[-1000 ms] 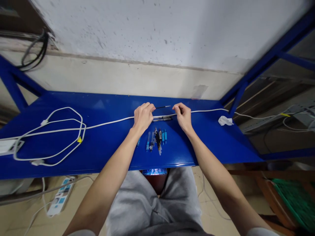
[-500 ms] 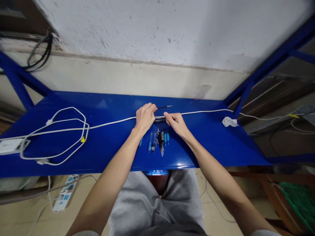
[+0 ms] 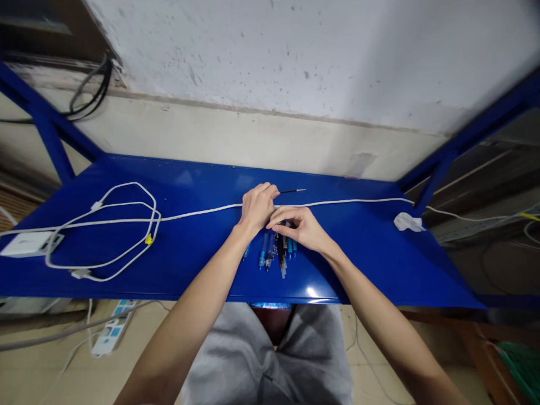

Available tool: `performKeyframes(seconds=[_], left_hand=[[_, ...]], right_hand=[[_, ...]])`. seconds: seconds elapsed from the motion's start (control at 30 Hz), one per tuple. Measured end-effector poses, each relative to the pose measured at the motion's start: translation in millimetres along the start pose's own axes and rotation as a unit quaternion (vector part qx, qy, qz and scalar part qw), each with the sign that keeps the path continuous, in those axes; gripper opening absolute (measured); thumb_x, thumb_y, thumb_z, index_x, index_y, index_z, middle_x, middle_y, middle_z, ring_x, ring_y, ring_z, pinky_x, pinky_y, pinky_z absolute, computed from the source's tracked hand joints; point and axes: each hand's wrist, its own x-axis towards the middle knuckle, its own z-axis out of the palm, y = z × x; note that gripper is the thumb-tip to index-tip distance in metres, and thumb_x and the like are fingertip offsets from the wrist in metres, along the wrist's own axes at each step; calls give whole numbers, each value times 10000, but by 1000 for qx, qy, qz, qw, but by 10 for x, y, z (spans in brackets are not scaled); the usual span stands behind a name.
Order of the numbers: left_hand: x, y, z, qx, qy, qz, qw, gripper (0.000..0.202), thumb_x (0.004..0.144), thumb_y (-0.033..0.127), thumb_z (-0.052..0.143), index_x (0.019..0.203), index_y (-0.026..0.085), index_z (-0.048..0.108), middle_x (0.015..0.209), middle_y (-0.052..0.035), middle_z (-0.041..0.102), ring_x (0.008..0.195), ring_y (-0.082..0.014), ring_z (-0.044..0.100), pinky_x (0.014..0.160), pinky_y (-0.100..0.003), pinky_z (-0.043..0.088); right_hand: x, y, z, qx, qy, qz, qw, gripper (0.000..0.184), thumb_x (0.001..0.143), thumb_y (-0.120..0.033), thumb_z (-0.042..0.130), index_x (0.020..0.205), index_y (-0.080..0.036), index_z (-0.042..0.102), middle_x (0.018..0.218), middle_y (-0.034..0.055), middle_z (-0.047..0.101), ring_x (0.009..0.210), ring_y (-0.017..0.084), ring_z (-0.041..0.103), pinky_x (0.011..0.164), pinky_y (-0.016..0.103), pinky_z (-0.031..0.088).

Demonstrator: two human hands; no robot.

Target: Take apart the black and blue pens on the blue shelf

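My left hand (image 3: 257, 209) is closed over the white cable. A thin black pen refill (image 3: 290, 191) with a pale tip sticks out to the right from its fingers. My right hand (image 3: 302, 226) is right beside it, thumb and fingers curled toward each other over the top of the pen parts; what is between them, if anything, is hidden. Below the hands lie clear pen barrels with blue grips (image 3: 262, 256), several refills (image 3: 283, 265) and blue pen pieces (image 3: 292, 250). Another small blue piece (image 3: 246, 251) shows beside my left wrist.
A white cable (image 3: 198, 213) crosses the blue table (image 3: 189, 264) and loops at the left near a white box (image 3: 29, 244). Crumpled white tissue (image 3: 408, 222) lies at the right. Blue frame posts stand at both ends, a wall behind. A power strip (image 3: 112, 332) is on the floor.
My right hand has drawn back toward me, from the slim rod-like items between the hands to the pen parts. My left hand stays with the refill. The view has shifted slightly.
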Motion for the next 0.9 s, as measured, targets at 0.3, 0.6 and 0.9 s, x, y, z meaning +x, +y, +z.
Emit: performKeyframes(seconds=[0.3, 0.6, 0.9], left_hand=[[-4, 35, 0, -6, 23, -11, 1000, 287, 987, 138, 441, 805, 210, 651, 818, -38, 658, 810, -192, 608, 652, -301, 404], [-43, 120, 6, -76, 67, -90, 991, 262, 960, 71, 470, 814, 213, 636, 850, -20, 678, 829, -179, 618, 707, -293, 413], [-38, 185, 52, -146, 131, -151, 969, 267, 959, 60, 443, 816, 217, 604, 857, -8, 670, 819, -166, 614, 740, -283, 414]], right_hand=[[-33, 12, 48, -16, 8, 87, 996, 226, 839, -378, 809, 912, -175, 740, 823, 28, 731, 757, 163, 669, 747, 282, 522], [-42, -16, -54, -42, -80, 155, 984, 326, 889, -471, 749, 831, -151, 777, 771, 63, 753, 685, 175, 675, 679, 277, 527], [-59, -84, -102, -21, -113, 192, 975, 218, 879, -379, 773, 852, -164, 743, 780, 45, 753, 723, 181, 702, 700, 273, 535]])
